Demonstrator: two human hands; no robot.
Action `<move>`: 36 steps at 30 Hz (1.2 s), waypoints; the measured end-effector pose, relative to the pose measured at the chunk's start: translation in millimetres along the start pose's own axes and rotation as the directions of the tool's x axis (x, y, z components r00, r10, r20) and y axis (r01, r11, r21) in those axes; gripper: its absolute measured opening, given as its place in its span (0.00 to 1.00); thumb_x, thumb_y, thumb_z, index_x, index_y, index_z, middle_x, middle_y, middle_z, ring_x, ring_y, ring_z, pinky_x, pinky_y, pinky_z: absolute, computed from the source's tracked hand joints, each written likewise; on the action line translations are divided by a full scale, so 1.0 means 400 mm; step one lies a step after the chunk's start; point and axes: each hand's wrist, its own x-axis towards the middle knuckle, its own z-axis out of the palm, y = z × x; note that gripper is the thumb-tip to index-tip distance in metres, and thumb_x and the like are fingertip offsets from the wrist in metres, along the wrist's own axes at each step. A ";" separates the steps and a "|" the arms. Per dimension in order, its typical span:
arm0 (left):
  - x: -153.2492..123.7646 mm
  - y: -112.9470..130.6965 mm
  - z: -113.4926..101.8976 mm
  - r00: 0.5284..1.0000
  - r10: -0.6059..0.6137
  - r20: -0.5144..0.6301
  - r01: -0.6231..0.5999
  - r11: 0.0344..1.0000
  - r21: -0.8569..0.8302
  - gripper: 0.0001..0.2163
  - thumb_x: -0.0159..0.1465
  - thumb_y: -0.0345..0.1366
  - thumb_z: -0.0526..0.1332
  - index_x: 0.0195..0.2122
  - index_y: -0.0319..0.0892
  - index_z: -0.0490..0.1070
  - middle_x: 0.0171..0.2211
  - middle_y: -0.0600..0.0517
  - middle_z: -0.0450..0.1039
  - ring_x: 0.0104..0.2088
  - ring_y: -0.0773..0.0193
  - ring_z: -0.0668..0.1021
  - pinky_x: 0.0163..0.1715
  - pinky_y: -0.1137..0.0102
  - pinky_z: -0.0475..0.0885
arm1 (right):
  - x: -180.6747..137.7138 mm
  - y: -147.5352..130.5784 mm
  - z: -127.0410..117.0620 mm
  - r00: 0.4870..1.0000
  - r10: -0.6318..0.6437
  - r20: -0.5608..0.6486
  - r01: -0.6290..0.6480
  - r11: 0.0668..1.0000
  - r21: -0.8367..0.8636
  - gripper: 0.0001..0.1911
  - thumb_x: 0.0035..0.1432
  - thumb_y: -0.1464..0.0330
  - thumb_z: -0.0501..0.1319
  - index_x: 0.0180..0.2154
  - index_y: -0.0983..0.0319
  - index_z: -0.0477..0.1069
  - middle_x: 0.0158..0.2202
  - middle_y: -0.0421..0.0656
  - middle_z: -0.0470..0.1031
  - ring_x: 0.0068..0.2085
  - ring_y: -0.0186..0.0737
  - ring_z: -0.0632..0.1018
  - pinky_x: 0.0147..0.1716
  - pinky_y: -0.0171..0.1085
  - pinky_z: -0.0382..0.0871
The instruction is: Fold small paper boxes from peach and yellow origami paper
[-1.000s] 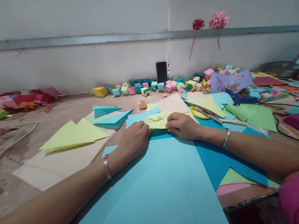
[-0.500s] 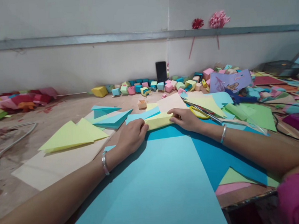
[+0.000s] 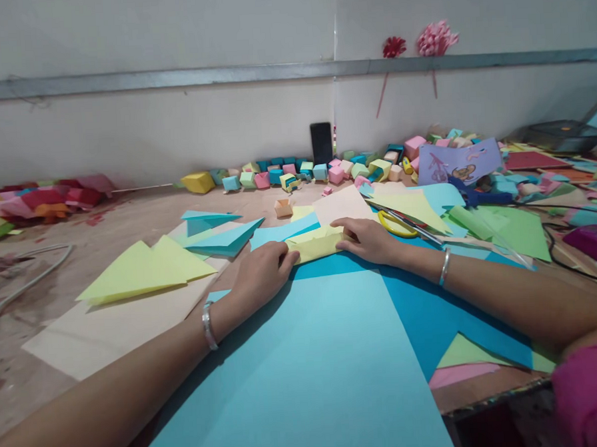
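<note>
A small folded yellow paper (image 3: 315,244) lies on the far edge of a large light blue sheet (image 3: 310,356). My left hand (image 3: 262,274) pinches its left end, fingers curled. My right hand (image 3: 369,238) holds its right end, fingers pressed on the fold. Each wrist wears a silver bangle. A darker blue sheet (image 3: 433,316) lies under my right forearm.
Yellow-handled scissors (image 3: 396,222) lie just right of my right hand. Folded yellow-green triangles (image 3: 145,268) and blue folded shapes (image 3: 219,234) sit to the left. Several small paper cubes (image 3: 286,176) and a black phone (image 3: 321,143) line the wall. Loose coloured sheets and cables crowd the right.
The yellow paper went from lying open and flat to folded into a narrow strip. My right hand moved up onto its right end; my left hand shifted slightly and grips the left end.
</note>
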 end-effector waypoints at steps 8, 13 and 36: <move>-0.004 0.007 -0.010 1.000 0.020 0.020 -0.021 0.998 0.060 0.14 0.66 0.41 0.52 0.23 0.43 0.61 0.26 0.51 0.69 0.27 0.61 0.69 0.27 0.66 0.55 | 0.005 0.003 0.001 1.000 -0.013 0.013 0.015 0.990 -0.140 0.15 0.61 0.69 0.60 0.49 0.66 0.72 0.37 0.48 0.76 0.40 0.42 0.73 0.39 0.37 0.61; -0.012 0.006 -0.001 1.000 0.004 -0.027 -0.001 0.996 0.091 0.08 0.66 0.38 0.53 0.35 0.40 0.67 0.29 0.49 0.71 0.28 0.59 0.70 0.30 0.65 0.59 | 0.004 0.001 0.010 0.992 -0.125 -0.021 0.117 0.965 -0.234 0.14 0.64 0.74 0.54 0.48 0.66 0.74 0.42 0.52 0.74 0.45 0.45 0.69 0.43 0.40 0.60; -0.021 0.028 -0.036 0.925 0.376 0.053 -0.380 0.916 0.129 0.16 0.54 0.19 0.53 0.29 0.42 0.79 0.33 0.47 0.77 0.36 0.57 0.74 0.34 0.63 0.62 | -0.030 -0.069 -0.019 0.870 -0.445 0.212 0.492 0.751 -0.440 0.17 0.67 0.73 0.51 0.30 0.66 0.76 0.31 0.47 0.75 0.34 0.39 0.70 0.31 0.40 0.51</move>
